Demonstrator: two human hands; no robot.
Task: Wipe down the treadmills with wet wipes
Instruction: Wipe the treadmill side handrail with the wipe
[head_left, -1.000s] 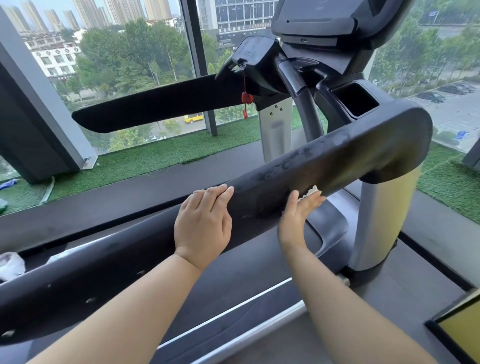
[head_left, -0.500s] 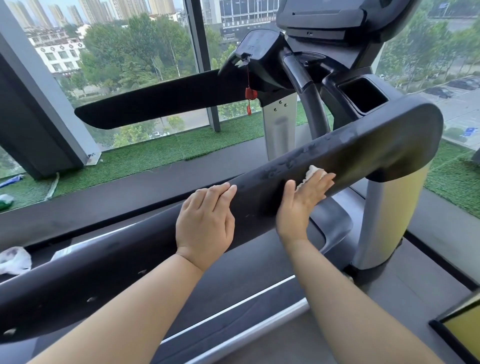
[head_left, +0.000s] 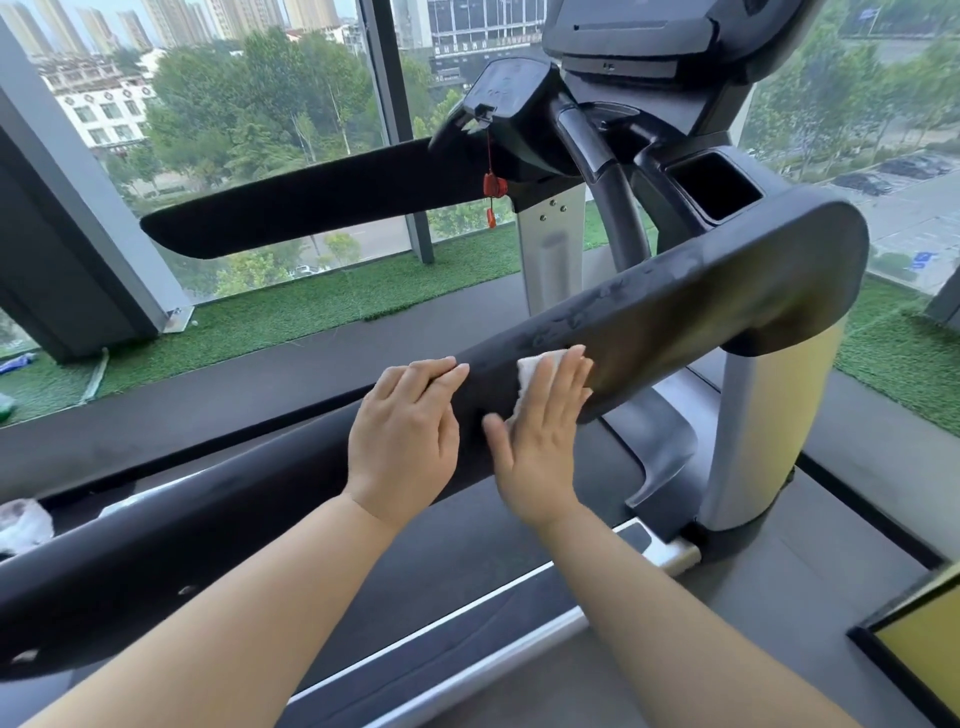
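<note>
The treadmill's thick black side handrail (head_left: 701, 306) runs from lower left to upper right across the view, with damp streaks on its upper face. My right hand (head_left: 540, 436) lies flat with straight fingers and presses a white wet wipe (head_left: 535, 366) against the rail's near side. My left hand (head_left: 405, 436) rests just to its left, fingers straight over the top of the same rail. Only the wipe's upper edge shows past my fingers.
The far handrail (head_left: 311, 202) and the console (head_left: 639, 47) with a red safety clip (head_left: 493, 189) stand beyond. A silver upright (head_left: 763, 436) carries the near rail. Below lies the belt (head_left: 467, 566). A crumpled white wipe (head_left: 23, 525) lies at far left. Windows and green turf (head_left: 291, 312) are behind.
My right hand slid the wipe up the rail's side and leftwards, closer to my left hand, and now lies flatter. My left hand stayed in place.
</note>
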